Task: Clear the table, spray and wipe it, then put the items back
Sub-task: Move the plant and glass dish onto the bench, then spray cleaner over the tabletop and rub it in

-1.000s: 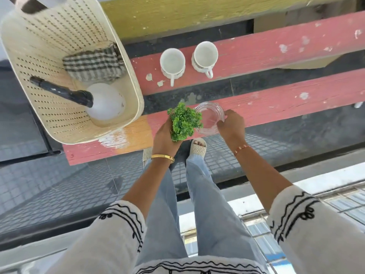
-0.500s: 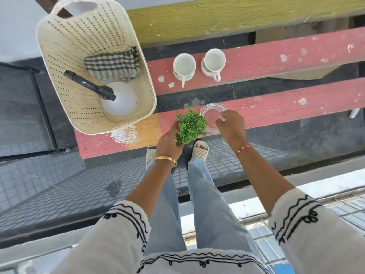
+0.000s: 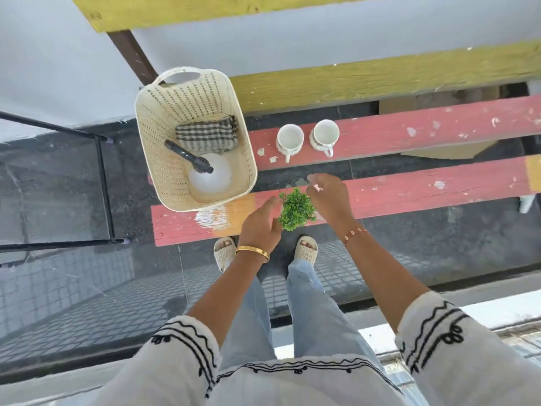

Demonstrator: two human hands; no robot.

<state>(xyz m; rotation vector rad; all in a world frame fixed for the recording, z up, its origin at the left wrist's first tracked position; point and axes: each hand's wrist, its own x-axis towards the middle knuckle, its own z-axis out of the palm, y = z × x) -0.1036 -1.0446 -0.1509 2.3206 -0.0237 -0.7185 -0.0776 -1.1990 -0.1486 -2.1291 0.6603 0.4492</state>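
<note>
A small green plant [image 3: 297, 211] hangs just above the near red plank of the slatted table [image 3: 409, 191]. My left hand [image 3: 259, 227] grips it from the left with thumb and fingers. My right hand [image 3: 330, 197] curls over a clear glass bowl [image 3: 316, 187], which is mostly hidden and shows only as a glint by my fingertips. Two white cups [image 3: 289, 139] [image 3: 324, 136] stand upright side by side on the far red plank. A cream basket [image 3: 158, 148] on the table's left end holds a white spray bottle [image 3: 210, 174] and a folded checked cloth [image 3: 205, 133].
Wide gaps between the planks show the dark floor. A yellow plank [image 3: 380, 77] lies behind the cups. A black metal frame [image 3: 102, 177] stands to the left. My sandalled feet [image 3: 306, 247] are right at the table's near edge.
The view has pulled back and upward. My right hand has lifted the glass bowl off the plank toward the plant. The plant has shifted slightly right between both hands.
</note>
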